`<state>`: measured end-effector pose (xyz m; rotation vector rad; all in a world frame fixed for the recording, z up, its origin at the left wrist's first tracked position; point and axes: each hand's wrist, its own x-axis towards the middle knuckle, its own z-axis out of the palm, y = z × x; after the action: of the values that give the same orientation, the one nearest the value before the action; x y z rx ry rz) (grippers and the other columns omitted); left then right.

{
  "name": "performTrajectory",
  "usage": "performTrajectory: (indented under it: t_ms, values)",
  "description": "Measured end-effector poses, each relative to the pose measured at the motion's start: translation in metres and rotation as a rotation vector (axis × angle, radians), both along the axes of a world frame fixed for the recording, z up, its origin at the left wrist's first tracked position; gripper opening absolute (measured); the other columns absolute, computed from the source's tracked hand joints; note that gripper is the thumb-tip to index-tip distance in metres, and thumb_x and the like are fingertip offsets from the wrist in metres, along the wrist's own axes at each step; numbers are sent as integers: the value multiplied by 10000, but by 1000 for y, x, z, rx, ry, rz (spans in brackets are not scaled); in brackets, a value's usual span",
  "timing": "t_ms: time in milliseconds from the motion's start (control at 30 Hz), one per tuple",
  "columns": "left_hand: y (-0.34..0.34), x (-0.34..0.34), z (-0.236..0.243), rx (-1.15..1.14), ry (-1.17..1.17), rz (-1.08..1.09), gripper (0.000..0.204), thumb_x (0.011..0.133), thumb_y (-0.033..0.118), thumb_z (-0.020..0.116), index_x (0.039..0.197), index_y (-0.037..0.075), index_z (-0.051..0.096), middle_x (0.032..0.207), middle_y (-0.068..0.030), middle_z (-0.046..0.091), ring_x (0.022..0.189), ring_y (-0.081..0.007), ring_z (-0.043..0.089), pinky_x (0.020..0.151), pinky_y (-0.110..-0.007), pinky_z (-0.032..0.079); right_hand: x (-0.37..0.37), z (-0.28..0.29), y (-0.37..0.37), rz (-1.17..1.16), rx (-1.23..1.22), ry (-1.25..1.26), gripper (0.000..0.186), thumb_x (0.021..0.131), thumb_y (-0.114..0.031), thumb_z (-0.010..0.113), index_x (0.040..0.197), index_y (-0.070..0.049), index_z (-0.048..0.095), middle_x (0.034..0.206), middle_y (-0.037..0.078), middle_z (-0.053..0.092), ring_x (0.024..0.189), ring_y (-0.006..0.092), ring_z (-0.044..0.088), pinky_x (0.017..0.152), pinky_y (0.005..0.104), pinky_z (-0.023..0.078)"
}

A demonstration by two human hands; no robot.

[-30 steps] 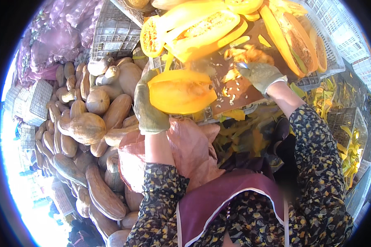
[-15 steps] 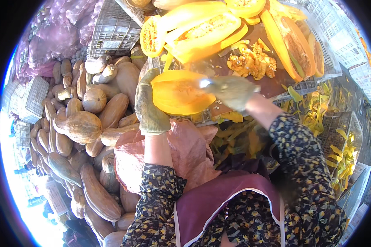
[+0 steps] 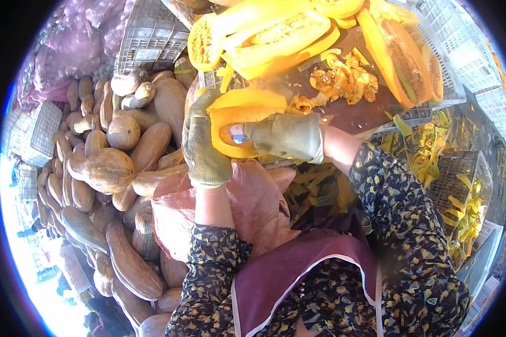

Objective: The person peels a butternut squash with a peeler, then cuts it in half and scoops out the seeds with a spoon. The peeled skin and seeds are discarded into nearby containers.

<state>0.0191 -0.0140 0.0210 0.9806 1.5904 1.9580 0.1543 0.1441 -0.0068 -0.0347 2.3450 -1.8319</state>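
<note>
My left hand (image 3: 203,143), in a pale work glove, clasps the left end of a peeled yellow squash half (image 3: 246,104). Its hollow faces up. Inside the hollow sits the bright end of a small shiny scraping tool (image 3: 238,133), and my gloved right hand (image 3: 289,136) is closed around the rest of it. The glove hides the handle, so the tool's exact kind cannot be made out. Just beyond the right hand, orange seed pulp (image 3: 346,81) lies in a heap on a brown board (image 3: 348,115).
Peeled squash halves (image 3: 281,33) lie at the far side. Unpeeled squashes (image 3: 132,253) are piled on the left below a plastic crate (image 3: 154,39). A pinkish sack (image 3: 236,208) rests before me. Yellow peelings (image 3: 427,149) and a crate (image 3: 461,185) are on the right.
My right hand has swept left, bringing the tool's end into the squash hollow. The squash half has tilted, and more pulp shows on the board close behind my right hand.
</note>
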Motion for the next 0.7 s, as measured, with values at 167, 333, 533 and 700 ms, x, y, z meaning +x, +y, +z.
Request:
performTrajectory:
  t_ms: [167,333,533,700]
  values:
    - [-3,3,2,126,-157,-119,500,1042,349,431,1368,-28,462,1399,-175,510,1262,-287,529,1061,-410,444,11,43,22,277,804,-531,587,985,-162,444,1542,-279,299,1490,108,469,1276,274,547,1097,384,424]
    - [3,5,9,44,-127,-32,480,1047,333,422,1367,-22,467,1390,-171,517,1260,-276,530,1065,-408,440,12,54,26,101,529,-342,522,1022,-293,366,1539,-258,306,1407,104,547,1086,261,644,956,357,525]
    - [0,4,8,65,-366,-27,422,1057,285,394,1351,1,496,1375,-153,535,1249,-264,537,1057,-399,446,33,32,40,-31,753,-555,638,988,-616,298,1490,-242,419,1428,77,536,1310,277,514,1062,444,399]
    - [0,-2,2,87,-240,-79,410,1055,265,401,1352,-1,493,1374,-157,535,1240,-262,545,1046,-394,458,28,38,29,48,736,-414,603,1030,-555,218,1493,-221,413,1473,115,486,1345,286,479,1143,425,345]
